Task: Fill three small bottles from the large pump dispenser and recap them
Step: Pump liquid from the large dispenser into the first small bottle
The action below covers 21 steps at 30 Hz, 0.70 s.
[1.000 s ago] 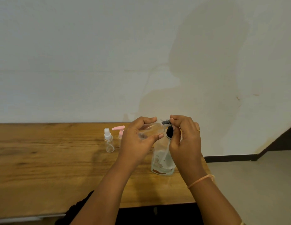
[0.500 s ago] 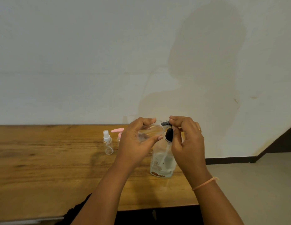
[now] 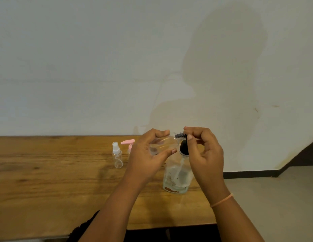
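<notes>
My left hand (image 3: 148, 154) grips a small clear bottle (image 3: 163, 144), tilted almost sideways with its neck pointing right. My right hand (image 3: 202, 151) pinches a black cap (image 3: 179, 136) at that neck with thumb and forefinger. Just below stands the large clear pump dispenser (image 3: 176, 175) with a black collar, on the wooden table (image 3: 47, 189) near its right end. Further left stand a small clear spray bottle (image 3: 117, 156) with a white top and a small bottle with a pink pump (image 3: 128, 143), partly hidden by my left hand.
The table runs along a plain white wall (image 3: 99, 67). Its right edge ends just past the dispenser, with grey floor (image 3: 274, 198) beyond. The near table edge lies below my forearms.
Both hands stay at the small bottle's neck. My right fingers have shifted slightly on the black cap, and the view has drifted a little.
</notes>
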### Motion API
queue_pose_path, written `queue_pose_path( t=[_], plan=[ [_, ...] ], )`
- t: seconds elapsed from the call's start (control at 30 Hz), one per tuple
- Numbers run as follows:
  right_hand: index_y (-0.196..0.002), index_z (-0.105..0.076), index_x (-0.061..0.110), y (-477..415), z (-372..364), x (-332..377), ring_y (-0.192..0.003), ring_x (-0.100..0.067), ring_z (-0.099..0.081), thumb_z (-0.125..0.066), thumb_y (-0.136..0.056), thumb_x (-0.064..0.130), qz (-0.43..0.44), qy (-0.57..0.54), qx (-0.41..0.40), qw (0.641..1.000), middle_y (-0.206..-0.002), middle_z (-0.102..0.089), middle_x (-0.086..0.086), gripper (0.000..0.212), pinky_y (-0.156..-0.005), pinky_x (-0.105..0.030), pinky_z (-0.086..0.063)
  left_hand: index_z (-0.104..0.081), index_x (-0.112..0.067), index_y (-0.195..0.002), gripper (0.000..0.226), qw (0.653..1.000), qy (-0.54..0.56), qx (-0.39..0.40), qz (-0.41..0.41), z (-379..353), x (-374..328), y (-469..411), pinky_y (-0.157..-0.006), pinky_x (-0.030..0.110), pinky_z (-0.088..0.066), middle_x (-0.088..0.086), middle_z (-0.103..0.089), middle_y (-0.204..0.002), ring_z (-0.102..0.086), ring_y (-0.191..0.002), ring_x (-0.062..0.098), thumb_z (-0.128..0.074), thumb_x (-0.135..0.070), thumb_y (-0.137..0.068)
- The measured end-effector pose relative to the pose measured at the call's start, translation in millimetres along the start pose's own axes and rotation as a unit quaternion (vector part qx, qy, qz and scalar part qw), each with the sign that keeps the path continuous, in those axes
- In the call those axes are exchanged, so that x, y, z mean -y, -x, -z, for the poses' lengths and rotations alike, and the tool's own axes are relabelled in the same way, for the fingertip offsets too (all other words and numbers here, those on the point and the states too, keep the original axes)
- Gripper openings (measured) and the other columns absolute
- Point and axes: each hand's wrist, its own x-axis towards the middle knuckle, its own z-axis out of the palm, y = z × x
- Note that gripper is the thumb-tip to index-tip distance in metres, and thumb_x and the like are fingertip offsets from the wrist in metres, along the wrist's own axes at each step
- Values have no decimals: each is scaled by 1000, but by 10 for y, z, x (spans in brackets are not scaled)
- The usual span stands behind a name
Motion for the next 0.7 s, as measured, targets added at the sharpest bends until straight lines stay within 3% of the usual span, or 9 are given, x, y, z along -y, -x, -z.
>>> queue_pose_path(
  t=[0.17,0.4,0.57,0.7],
  plan=[
    [-86,-61,31,-70,-48,-2,-86,-7,-63,-57,-92,11,-75,-33,-20,996,-87,-66,7,21,-73,-14,-49,-59,-41,-88,36,1000,-10,-3,3,-12,5,-14,-77,6,-47,-32,-64,-102,-59,-100,-9,-82,-24,-66],
    [-90,-57,37,78,-96,-76,-87,-7,-60,-52,-91,18,-48,4,-23,999,-89,-63,12,20,-73,-14,-48,-58,-39,-86,37,999,4,5,34,-40,45,59,-73,5,-47,-26,-63,-104,-59,-103,-5,-82,-18,-67],
    [-87,-66,21,-20,-21,41,-85,-8,-65,-57,-91,9,-140,-117,-26,983,-87,-69,2,16,-72,-16,-51,-59,-41,-88,37,1000,1,0,14,-28,-18,30,-71,4,-46,-28,-64,-102,-59,-99,-9,-82,-23,-66],
    [-85,-68,19,-66,-52,87,-82,-7,-66,-58,-91,13,-176,-129,-34,975,-85,-70,2,13,-71,-17,-53,-60,-42,-88,38,1000,10,-4,17,-18,-3,10,-72,7,-48,-27,-65,-103,-60,-100,-6,-82,-22,-65]
  ],
)
